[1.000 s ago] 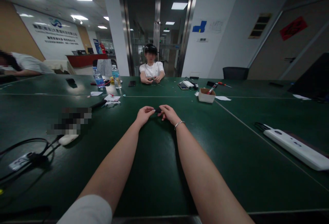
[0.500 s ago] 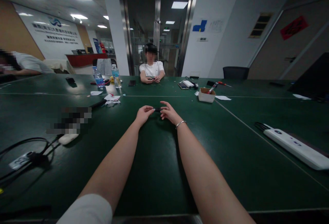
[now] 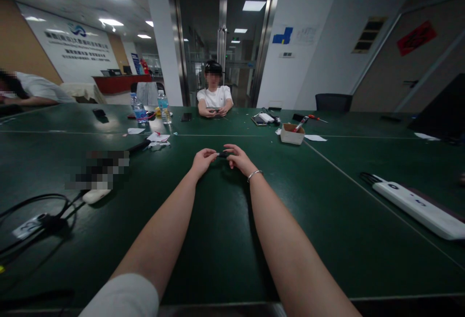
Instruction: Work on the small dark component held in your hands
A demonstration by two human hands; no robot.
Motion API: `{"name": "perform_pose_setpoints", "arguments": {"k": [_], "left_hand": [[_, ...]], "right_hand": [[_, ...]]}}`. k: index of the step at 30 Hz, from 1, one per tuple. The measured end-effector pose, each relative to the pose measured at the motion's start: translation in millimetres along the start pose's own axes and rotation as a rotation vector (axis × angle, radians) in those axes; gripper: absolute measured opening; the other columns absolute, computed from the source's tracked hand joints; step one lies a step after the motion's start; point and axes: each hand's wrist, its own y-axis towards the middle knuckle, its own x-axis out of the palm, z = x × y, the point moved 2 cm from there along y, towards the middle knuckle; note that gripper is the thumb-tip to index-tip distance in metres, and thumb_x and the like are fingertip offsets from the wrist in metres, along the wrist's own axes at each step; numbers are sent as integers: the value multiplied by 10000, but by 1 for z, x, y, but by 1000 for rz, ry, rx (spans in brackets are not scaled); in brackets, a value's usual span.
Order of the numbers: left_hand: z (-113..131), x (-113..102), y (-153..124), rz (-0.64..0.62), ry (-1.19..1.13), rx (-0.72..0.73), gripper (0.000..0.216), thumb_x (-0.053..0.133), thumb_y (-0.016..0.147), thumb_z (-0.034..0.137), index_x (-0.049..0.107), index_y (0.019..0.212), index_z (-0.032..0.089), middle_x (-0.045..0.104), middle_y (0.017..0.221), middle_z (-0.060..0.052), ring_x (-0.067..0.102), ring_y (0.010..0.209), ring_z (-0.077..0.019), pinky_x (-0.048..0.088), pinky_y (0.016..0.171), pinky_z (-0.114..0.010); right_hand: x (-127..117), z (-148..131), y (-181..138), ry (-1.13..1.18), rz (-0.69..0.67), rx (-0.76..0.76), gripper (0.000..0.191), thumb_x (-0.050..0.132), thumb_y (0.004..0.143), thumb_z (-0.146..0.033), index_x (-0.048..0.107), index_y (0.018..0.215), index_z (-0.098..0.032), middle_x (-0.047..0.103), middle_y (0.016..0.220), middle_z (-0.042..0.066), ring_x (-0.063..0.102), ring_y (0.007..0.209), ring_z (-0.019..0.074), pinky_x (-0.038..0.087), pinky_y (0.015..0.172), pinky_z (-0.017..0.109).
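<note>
A small black object (image 3: 223, 154) with a pale, light end is held just above the green table (image 3: 221, 239), between my two hands. Its exact kind is too small to make out. My left hand (image 3: 204, 162) pinches the pale left end between thumb and fingertips. At the other end is my right hand (image 3: 240, 159), its thumb and curled fingers on the black part, the index finger arched over it. A silver bangle (image 3: 255, 175) circles my right wrist.
Across the table a person (image 3: 214, 96) handles something small. To the left are cables (image 3: 54, 220) and water bottles (image 3: 139, 108). A small box (image 3: 291, 135) holding tools stands right of centre; a white device (image 3: 417, 208) lies at the far right.
The fingers of my right hand have curled in closer over the black object. My left hand keeps its pinch in nearly the same place.
</note>
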Motion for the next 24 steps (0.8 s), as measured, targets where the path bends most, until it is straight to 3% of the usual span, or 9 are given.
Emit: {"name": "perform_pose_setpoints", "arguments": {"k": [2, 6, 9, 15, 20, 24], "left_hand": [[0, 0, 0, 1, 2, 3, 285, 739, 632, 328, 643, 836, 153, 636, 701, -22, 585, 674, -140, 476, 731, -315], [0, 0, 1, 2, 8, -2, 301, 738, 628, 347, 644, 835, 149, 638, 708, -29, 583, 673, -142, 470, 728, -321], [0, 0, 1, 8, 11, -1, 302, 732, 628, 361, 629, 819, 151, 624, 685, -14, 574, 654, -130, 466, 699, -299], [1, 0, 0, -10, 9, 13, 291, 699, 671, 400, 626, 813, 158, 594, 636, 9, 547, 600, -107, 438, 609, -252], [0, 2, -1, -98, -29, -8, 335, 738, 639, 347, 645, 886, 142, 638, 701, -20, 576, 645, -115, 450, 649, -264], [-2, 3, 0, -91, 31, -45, 299, 693, 685, 392, 627, 817, 133, 634, 678, -29, 571, 619, -117, 435, 619, -257]], "right_hand": [[-1, 1, 1, 18, 16, 1, 465, 630, 738, -183, 510, 1185, -236, 628, 835, -18, 507, 397, 36, 417, 350, 157], [-1, 3, 2, -7, 0, 30, 279, 583, 803, -223, 559, 1077, -173, 624, 730, -13, 449, 346, 30, 383, 320, 159], [-1, 4, 2, 21, -6, -7, 310, 614, 766, -152, 560, 1069, -187, 633, 740, -26, 472, 362, 35, 403, 334, 160], [-2, 7, 4, 26, -36, 26, 173, 609, 798, -165, 615, 970, -148, 669, 679, 5, 476, 369, 43, 405, 343, 155], [-5, 10, 6, 95, 9, 29, 146, 614, 801, -181, 625, 942, -144, 674, 647, 11, 489, 377, 48, 416, 362, 153], [-5, 11, 6, 102, 10, 31, 155, 619, 797, -188, 633, 945, -143, 676, 649, 18, 498, 391, 52, 419, 375, 155]]}}
